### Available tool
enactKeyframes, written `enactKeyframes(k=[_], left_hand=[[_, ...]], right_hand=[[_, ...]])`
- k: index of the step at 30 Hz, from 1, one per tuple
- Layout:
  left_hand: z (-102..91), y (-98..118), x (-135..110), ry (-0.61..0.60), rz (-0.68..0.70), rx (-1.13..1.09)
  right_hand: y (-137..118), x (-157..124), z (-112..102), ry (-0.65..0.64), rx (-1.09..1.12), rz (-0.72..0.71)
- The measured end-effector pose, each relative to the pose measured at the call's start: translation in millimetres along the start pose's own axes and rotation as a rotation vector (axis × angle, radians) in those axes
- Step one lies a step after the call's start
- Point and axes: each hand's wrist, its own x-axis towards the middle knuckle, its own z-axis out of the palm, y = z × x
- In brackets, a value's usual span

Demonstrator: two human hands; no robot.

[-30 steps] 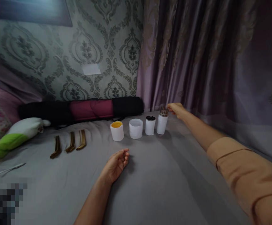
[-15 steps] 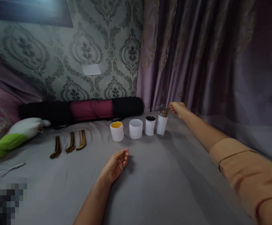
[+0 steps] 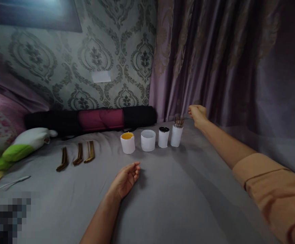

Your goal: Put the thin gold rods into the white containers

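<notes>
Four white cups stand in a row on the grey bed sheet [image 3: 177, 196]: one with a yellow inside [image 3: 127, 143], a wide one [image 3: 148, 140], one with a black top [image 3: 163, 137], and a tall one [image 3: 176, 135] holding thin brown sticks [image 3: 178, 121]. My right hand [image 3: 197, 113] hovers just right of and above the tall cup, its fingers curled closed; whether anything is in them I cannot make out. My left hand [image 3: 125, 179] rests on the sheet in front of the cups, fingers loosely apart, holding nothing.
Three bundles of bent brown sticks [image 3: 78, 154] lie left of the cups. A rolled black and maroon mat [image 3: 91, 119] lies along the wall. A green and white plush toy [image 3: 22, 144] and a thin white item [image 3: 12, 182] are at the left. Purple curtains [image 3: 226, 61] hang close on the right.
My right hand has lifted up and to the right, away from the sticks in the tall cup, and closed. My left hand has stayed put.
</notes>
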Motion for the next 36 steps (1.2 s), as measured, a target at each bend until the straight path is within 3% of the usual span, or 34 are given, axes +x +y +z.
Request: enactKeyframes(k=[5, 16, 25, 36], left_hand=[[-0.6, 0.2, 0.3, -0.005, -0.001, -0.002], [-3.0, -1.5, 2.1, -0.022, 0.009, -0.015], [-2.8, -1.6, 2.1, -0.023, 0.005, -0.011], [-0.3, 1.5, 2.0, -0.038, -0.005, -0.060]], right_hand=[[-8.3, -7.0, 0.4, 0.111, 0.171, 0.002], [-22.9, -35.6, -1.6, 0.049, 0.401, -0.034], [-13.2, -72.4, 6.2, -0.041, 0.482, -0.011], [21.3, -139.0, 46.0, -0.292, 0.548, 0.189]])
